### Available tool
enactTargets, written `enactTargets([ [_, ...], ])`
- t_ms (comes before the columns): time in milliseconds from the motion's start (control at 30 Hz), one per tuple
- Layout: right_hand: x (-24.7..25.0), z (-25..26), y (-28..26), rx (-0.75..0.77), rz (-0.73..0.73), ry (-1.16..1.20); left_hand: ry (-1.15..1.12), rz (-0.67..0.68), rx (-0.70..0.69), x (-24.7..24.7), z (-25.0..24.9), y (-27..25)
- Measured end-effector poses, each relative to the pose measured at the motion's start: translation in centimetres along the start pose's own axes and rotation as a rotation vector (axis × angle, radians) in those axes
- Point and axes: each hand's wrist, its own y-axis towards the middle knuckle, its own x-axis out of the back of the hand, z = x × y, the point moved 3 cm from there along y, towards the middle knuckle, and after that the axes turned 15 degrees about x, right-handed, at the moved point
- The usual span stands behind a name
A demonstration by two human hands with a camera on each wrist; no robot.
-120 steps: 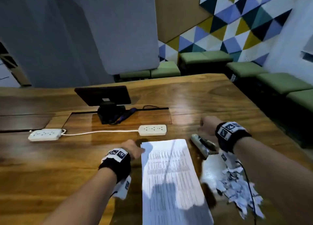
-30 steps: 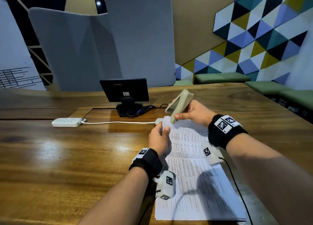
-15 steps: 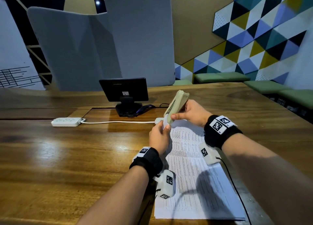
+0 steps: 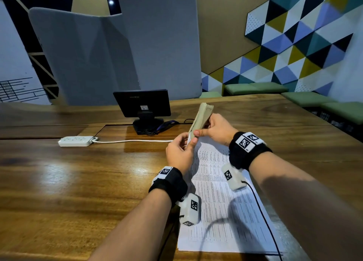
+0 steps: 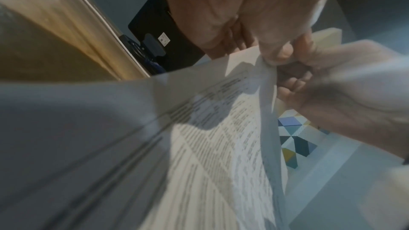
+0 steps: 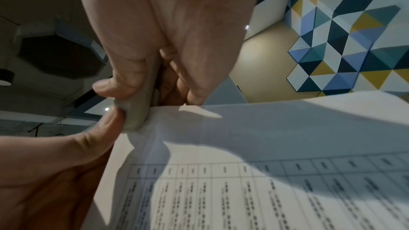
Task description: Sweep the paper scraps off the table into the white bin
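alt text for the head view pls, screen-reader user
Over a wooden table, the right hand grips a beige stapler at the lifted top corner of printed sheets, which the left hand pinches. Behind stand a small black monitor and a white power strip; no scraps or bin show.

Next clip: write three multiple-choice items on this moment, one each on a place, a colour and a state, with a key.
1. Where is the power strip?
A. left of the monitor
B. on the papers
C. on a bench

2. What colour is the stapler?
A. red
B. beige
C. black

3. What is the left hand doing?
A. lying flat on the table
B. pinching the papers' corner
C. holding the monitor

Key: 1 A, it lies on the table to the monitor's left. 2 B, the body in the right hand is beige. 3 B, thumb and fingers pinch the lifted corner at the stapler's mouth.
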Motion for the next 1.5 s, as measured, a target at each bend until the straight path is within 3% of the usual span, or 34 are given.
enactTargets([
  [100, 0.0, -0.2, 0.4, -0.036, 0.004, -0.018, 0.007, 0.021, 0.014, 0.4, 0.1, 0.1],
  [200, 0.5, -0.4, -0.1, -0.075, -0.02, 0.032, 0.157, 0.157, 0.11, 0.9, 0.8, 0.6],
  [300, 0.6, -0.2, -0.7, -0.128, -0.039, 0.127, 0.285, 0.098, 0.155, 1.8, 1.9, 1.1],
  [433, 3.3, 0.0, -1.1, -0.179, -0.338, 0.189, 0.374, 0.041, 0.188, 1.9, 2.7, 1.7],
  [500, 6.1, -0.7, -2.2, -0.31, -0.401, -0.022, 0.393, 0.032, 0.178, 1.9, 3.0, 2.0],
  [600, 9.3, -2.1, -5.2, -0.585, -0.171, -0.647, 0.369, 0.039, 0.212, 2.0, 3.6, 2.4],
  [700, 9.6, -3.8, -8.2, -0.759, 0.106, -0.889, 0.323, 0.031, 0.302, 2.0, 5.0, 3.0],
  [933, 9.2, -5.1, -10.1, -0.841, 0.253, -0.99, 0.255, 0.01, 0.388, 2.4, 5.6, 2.8],
  [1000, 9.3, -5.1, -10.1, -0.864, 0.205, -1.037, 0.272, 0.003, 0.406, 2.2, 5.5, 2.7],
  [1067, 9.3, -4.5, -9.7, -0.801, 0.061, -1.094, 0.258, 0.016, 0.4, 2.0, 5.2, 2.5],
  [1167, 7.4, -4.0, -9.2, -0.658, -0.016, -0.876, 0.19, 0.05, 0.402, 1.7, 4.7, 2.8],
  [1233, 5.5, -4.8, -9.6, -0.716, 0.075, -0.732, 0.167, 0.068, 0.428, 1.6, 4.7, 3.3],
  [1300, 4.8, -5.7, -9.9, -0.757, 0.059, -0.664, 0.174, 0.067, 0.468, 1.2, 5.5, 4.1],
  [1433, 4.6, -5.6, -9.3, -0.744, 0.06, -0.736, 0.5, -0.038, 0.509, 1.1, 3.5, 3.3],
  [1500, 4.2, -5.5, -9.2, -0.735, 0.114, -0.786, 0.743, -0.005, 0.503, 0.9, 3.0, 3.2],
])
